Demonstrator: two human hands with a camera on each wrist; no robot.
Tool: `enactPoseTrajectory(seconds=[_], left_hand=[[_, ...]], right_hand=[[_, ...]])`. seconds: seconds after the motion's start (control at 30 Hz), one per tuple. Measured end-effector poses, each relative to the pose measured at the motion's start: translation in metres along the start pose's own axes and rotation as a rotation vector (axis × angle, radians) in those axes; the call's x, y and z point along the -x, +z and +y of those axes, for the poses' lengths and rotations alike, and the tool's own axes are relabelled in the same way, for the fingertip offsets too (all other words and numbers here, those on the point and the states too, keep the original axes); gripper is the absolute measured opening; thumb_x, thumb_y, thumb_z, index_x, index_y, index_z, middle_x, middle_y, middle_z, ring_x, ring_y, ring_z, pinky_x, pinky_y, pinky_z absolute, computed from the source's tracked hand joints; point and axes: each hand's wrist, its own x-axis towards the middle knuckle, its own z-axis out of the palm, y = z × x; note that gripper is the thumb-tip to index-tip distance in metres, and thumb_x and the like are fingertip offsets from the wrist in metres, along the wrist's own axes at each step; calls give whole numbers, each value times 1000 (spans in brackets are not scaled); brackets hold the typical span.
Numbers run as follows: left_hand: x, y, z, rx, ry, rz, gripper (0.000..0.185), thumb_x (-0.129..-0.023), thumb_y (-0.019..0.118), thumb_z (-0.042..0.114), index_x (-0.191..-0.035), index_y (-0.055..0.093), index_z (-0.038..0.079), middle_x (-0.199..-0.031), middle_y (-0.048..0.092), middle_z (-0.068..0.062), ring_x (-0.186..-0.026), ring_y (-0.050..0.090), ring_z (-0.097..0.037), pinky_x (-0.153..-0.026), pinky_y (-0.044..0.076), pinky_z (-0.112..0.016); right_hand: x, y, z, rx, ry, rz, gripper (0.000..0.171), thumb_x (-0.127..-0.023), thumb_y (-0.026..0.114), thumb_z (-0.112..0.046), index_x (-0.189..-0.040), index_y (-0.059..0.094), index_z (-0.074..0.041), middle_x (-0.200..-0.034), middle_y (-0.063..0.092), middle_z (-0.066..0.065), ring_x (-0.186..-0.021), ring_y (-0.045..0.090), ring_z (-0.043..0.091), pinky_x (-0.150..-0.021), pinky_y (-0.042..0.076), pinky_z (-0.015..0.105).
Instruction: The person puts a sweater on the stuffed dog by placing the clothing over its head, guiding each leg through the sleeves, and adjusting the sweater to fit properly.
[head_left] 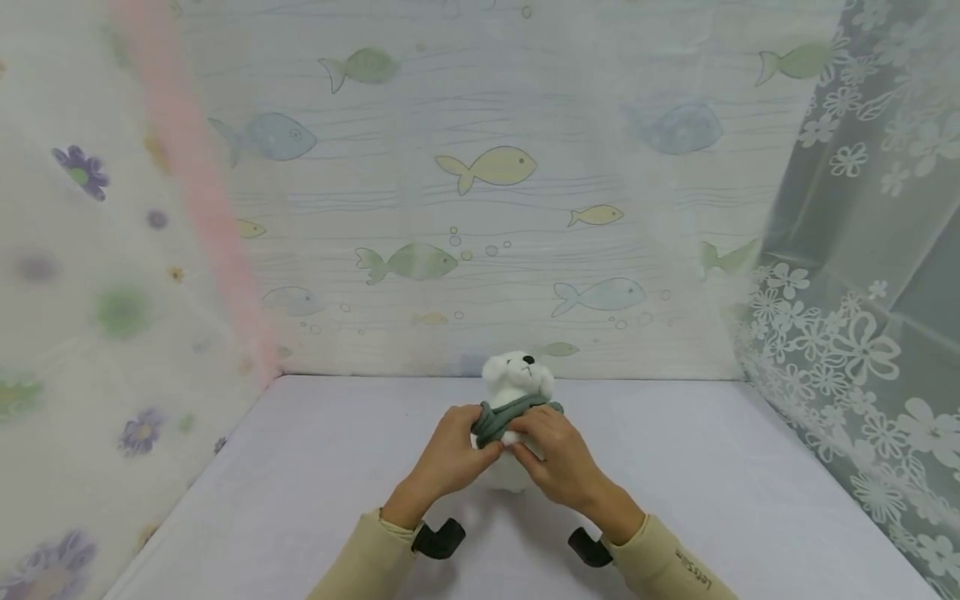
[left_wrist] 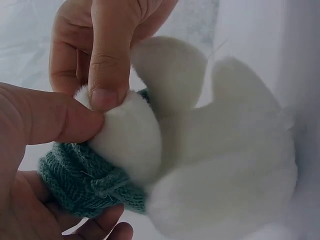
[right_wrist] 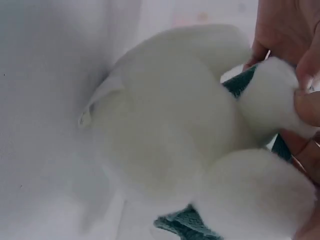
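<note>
A white plush animal (head_left: 517, 375) with a black nose and a green knitted scarf (head_left: 495, 423) round its neck sits upright on the table. From the left side, my left hand (head_left: 448, 454) holds the scarf, its thumb on a small rounded white plush part (left_wrist: 131, 135) and its fingers beneath the knit. Opposite it, my right hand (head_left: 558, 460) pinches that same part, thumb and fingertips close to the left thumb. The right wrist view shows the plush body (right_wrist: 160, 120) from below, a small tag (right_wrist: 86, 118) at its base, and a loose scarf end (right_wrist: 187, 225) hanging.
White cloth covers the table (head_left: 345, 450). A fish-patterned curtain (head_left: 495, 233) stands behind it, a flowered sheet (head_left: 90, 333) on the left and a lace-patterned sheet (head_left: 847, 375) on the right. Black wrist-camera pieces (head_left: 441, 539) stick out below the hands.
</note>
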Motion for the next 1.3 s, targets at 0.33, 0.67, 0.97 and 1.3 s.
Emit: enactPoseTrajectory(seconds=[0.33, 0.67, 0.97, 1.3], left_hand=[[2, -1, 4, -106, 36, 8, 26, -75, 79, 13, -93, 61, 10, -86, 55, 1, -79, 45, -17, -67, 38, -29], [3, 5, 2, -255, 155, 73, 28, -76, 79, 9, -99, 63, 6, -90, 55, 0, -82, 50, -16, -72, 44, -32], [3, 11, 1, -271, 236, 190, 25, -72, 79, 2, -88, 63, 11, -89, 61, 1, -82, 57, -15, -74, 47, -35], [2, 10, 1, -261, 299, 176, 32, -73, 73, -6, -99, 60, 9, -96, 62, -2, -88, 58, -17, -77, 48, -36]], right_hand=[[4, -1, 5, -67, 17, -57, 32, -80, 72, 3, -110, 60, -5, -109, 56, 4, -100, 57, 18, -83, 50, 28], [7, 2, 7, -38, 17, -62, 53, -80, 74, 0, -128, 53, -4, -123, 58, 9, -109, 59, 21, -84, 52, 32], [5, 1, 5, -87, 68, -27, 38, -78, 74, 4, -112, 58, -3, -100, 62, 3, -86, 60, 11, -71, 51, 22], [6, 1, 3, -130, 106, -37, 40, -78, 72, 5, -113, 55, -3, -81, 56, -4, -67, 48, 4, -57, 43, 17]])
